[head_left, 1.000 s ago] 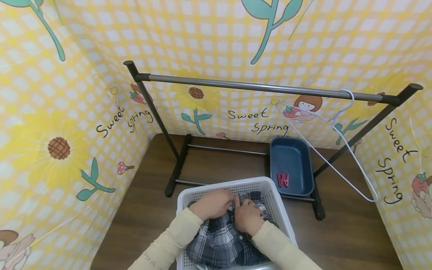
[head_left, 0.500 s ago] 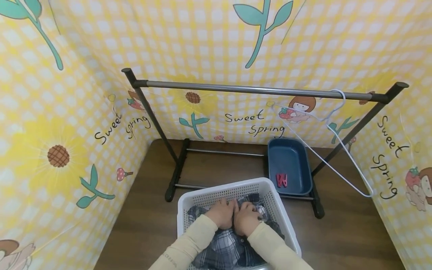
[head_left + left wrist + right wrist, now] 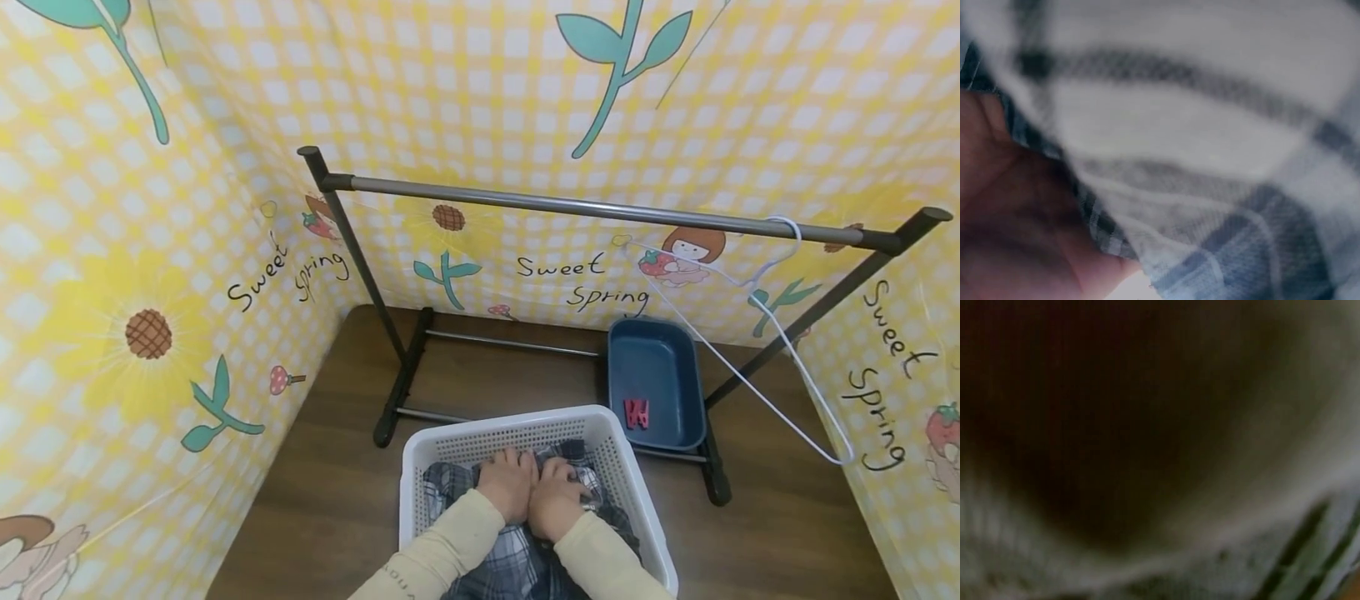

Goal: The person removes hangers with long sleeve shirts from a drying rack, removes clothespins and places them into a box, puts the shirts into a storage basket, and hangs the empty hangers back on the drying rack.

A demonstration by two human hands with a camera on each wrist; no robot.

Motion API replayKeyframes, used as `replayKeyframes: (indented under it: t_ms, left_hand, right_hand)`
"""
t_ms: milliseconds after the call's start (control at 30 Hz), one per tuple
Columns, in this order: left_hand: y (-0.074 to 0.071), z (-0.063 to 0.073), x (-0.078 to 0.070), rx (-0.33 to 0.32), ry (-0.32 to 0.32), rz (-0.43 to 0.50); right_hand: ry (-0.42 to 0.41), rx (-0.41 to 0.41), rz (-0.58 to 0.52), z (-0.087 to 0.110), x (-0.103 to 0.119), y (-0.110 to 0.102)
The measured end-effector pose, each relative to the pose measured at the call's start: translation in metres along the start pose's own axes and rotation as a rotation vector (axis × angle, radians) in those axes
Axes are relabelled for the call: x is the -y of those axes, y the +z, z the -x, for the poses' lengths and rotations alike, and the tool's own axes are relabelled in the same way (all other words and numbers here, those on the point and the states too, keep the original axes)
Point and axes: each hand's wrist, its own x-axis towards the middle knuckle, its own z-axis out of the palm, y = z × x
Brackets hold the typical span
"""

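A blue, grey and white plaid shirt (image 3: 510, 557) lies bunched inside a white perforated plastic basket (image 3: 408, 492). Both hands are in the basket, side by side on the cloth. The left hand (image 3: 507, 485) holds the shirt, its fingers bent into the fabric toward the far wall. Close beside it, the right hand (image 3: 555, 502) grips the same garment with bent fingers, which partly sink into the folds. In the left wrist view, plaid cloth (image 3: 1185, 125) fills most of the picture next to the palm (image 3: 1016, 212). The right wrist view is dark and blurred.
Behind the basket stands a garment rack with a metal rail (image 3: 555, 202). A white hanger (image 3: 813, 383) hangs at its right end. A blue tub (image 3: 660, 358) with red clothespins (image 3: 636, 414) sits by the rack's right foot. Yellow checked cloth (image 3: 480, 92) surrounds the brown floor (image 3: 322, 500).
The left hand has shifted right and slightly down, close against the right hand, uncovering shirt on the left. The right hand stays nearly in place. The head view has shifted slightly.
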Motion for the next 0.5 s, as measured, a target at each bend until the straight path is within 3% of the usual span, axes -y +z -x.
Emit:
replayKeyframes:
  t_ms: [267, 500]
  left_hand:
    - [0.001, 0.015, -0.003, 0.037, 0.005, 0.047]
    - [-0.008, 0.023, -0.005, -0.034, 0.025, 0.062]
  right_hand:
    - [-0.002, 0.050, -0.066, 0.013, 0.004, -0.001]
    - [-0.003, -0.003, -0.069, 0.019, -0.001, -0.003]
